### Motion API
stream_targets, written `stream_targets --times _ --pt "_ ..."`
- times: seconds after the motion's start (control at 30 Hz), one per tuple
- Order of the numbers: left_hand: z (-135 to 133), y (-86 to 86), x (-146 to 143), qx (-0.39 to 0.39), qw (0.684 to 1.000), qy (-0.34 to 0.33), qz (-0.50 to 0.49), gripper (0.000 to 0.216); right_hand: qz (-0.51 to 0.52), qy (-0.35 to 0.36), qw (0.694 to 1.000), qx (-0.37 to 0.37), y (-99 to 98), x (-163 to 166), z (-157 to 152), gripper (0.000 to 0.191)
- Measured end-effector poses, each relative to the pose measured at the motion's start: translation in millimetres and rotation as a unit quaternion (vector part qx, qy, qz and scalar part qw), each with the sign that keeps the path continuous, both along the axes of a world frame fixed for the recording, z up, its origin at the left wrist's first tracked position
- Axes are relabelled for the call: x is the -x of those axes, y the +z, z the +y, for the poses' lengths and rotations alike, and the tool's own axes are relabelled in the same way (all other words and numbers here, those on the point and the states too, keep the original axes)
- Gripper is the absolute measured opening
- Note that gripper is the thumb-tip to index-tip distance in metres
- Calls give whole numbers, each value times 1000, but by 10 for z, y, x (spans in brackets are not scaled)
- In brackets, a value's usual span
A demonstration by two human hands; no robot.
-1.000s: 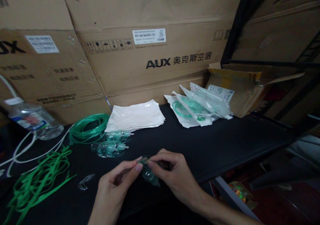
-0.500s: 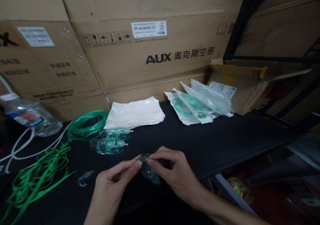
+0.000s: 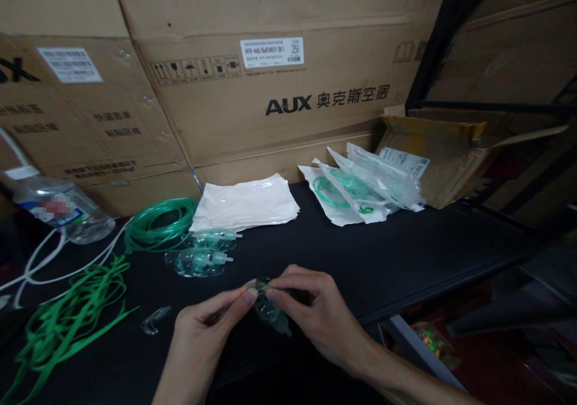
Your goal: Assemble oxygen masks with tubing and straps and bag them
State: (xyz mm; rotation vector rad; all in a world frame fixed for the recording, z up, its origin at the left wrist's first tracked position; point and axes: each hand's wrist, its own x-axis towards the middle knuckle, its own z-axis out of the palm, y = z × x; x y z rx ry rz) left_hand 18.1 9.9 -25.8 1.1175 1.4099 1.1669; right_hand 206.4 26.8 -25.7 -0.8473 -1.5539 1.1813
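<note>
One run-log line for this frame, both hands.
left hand: pinching green mask | right hand: pinching same mask | bench: two more masks, green tubing coil, green straps

Over the remote feed I'm counting two bare hands, one left hand (image 3: 205, 324) and one right hand (image 3: 318, 309), pinching one clear green-tinted plastic mask (image 3: 273, 319). I'm finding two matching masks (image 3: 198, 264) lying on one black worktop (image 3: 406, 252), one coil of translucent green tubing (image 3: 151, 243), one tangle of flat green straps (image 3: 83, 303), one transparent plastic bottle (image 3: 65, 207), one stack of white flat pouches (image 3: 246, 204) and one open brown cardboard box (image 3: 448, 167). I'm making out at least three white-and-clear packets (image 3: 351, 191); strap and pouch totals are escaping me.
</note>
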Motion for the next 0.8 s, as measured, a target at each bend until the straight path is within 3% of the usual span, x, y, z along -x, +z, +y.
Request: stream_targets --times 0.4,0.8 --pt "-20 13 14 34 996 -60 -58 38 21 44 999 -5 40 -37 41 15" --pt "-25 -22 21 28 997 -37 -57 31 -38 -18 994 -102 -15 -13 -56 21"
